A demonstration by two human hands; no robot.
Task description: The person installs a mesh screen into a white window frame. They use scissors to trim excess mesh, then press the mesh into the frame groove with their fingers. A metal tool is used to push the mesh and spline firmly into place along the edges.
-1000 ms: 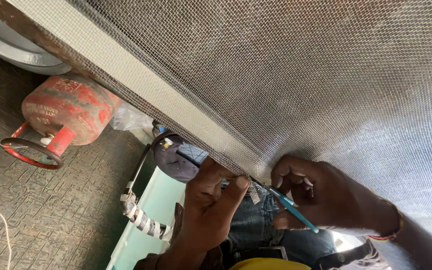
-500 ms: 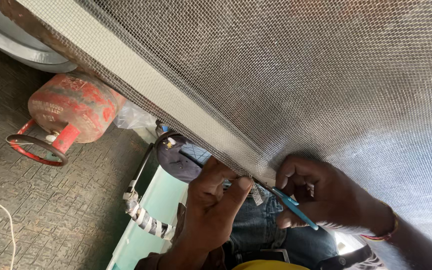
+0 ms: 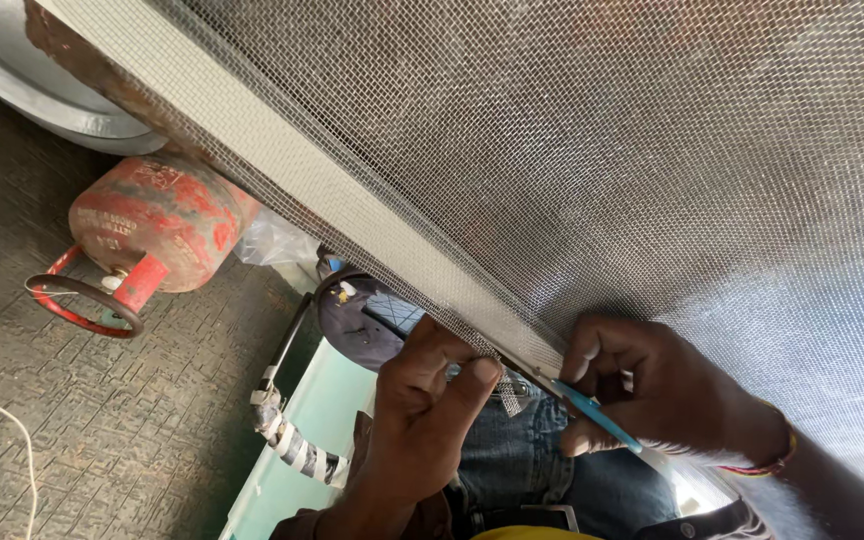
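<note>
Far left: a red gas cylinder (image 3: 157,225) is seen lying on its side on the dark patterned floor (image 3: 72,420), with a pale curved basin rim (image 3: 42,95) above it and a thin white cord (image 3: 7,440) at the bottom edge. A pale green board (image 3: 317,430) and a striped-wrapped handle (image 3: 297,450) lie lower centre.

Centre: the left hand (image 3: 422,400) is pinched shut on the lower edge of the wire mesh (image 3: 572,150), thumb and fingers together just below the flat grey frame strip (image 3: 332,190).

Right: the right hand (image 3: 652,390) is closed around a thin blue-handled tool (image 3: 592,415), whose tip is laid against the mesh edge beside the left thumb. The tool's kind cannot be told.

The mesh is spread across most of the view, stretched over the frame. It is judged light, springy and thin, with cut wire ends likely sharp; hold is best taken at the edge close to the frame, where it is stiffened.
</note>
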